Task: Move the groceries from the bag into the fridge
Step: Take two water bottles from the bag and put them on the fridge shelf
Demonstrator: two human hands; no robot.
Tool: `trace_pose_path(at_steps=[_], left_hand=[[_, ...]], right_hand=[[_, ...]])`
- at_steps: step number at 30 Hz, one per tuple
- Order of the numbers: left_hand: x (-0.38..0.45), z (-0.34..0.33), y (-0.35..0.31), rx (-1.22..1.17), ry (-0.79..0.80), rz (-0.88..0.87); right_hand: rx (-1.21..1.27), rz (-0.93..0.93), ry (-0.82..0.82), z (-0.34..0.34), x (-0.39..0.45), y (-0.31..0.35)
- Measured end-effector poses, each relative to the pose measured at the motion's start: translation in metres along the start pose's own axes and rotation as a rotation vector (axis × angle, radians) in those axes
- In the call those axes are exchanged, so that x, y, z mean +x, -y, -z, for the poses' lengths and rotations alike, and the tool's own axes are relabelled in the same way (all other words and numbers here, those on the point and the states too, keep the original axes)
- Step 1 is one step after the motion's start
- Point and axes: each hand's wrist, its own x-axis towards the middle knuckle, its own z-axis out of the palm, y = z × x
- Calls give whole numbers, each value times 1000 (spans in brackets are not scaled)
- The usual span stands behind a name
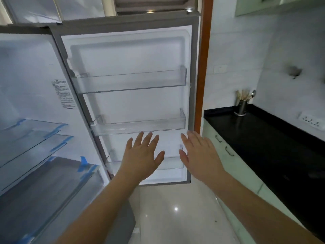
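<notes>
The fridge (26, 76) stands open at the left, its glass shelves (31, 138) edged with blue tape (84, 163). Its door (130, 55) swings wide ahead, carrying three clear door bins (130, 83), one above another. A black counter (274, 138) runs along the right over pale green cabinets (226, 155), with a metal utensil holder (241, 107) at its far end. Both arms reach forward: the left hand (142, 154) and right hand (198, 152) are spread flat, fingers splayed, holding nothing, in front of the lower door bins. Neither bag nor groceries are in view
</notes>
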Motion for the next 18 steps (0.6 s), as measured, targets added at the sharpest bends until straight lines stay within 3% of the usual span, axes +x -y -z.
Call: trace_pose_path(at_steps=[6,13,18], left_hand=[[9,12,-53,-41,-63,-242],[-7,45,-173,-169,-65,-551],[-50,65,-260,-197,-152,-789]], right_hand=[[-49,-241,-29,24,-64,-25],[-200,-515,-28,65,-173,-84],[-258,-750,-47,96,-274,-110]])
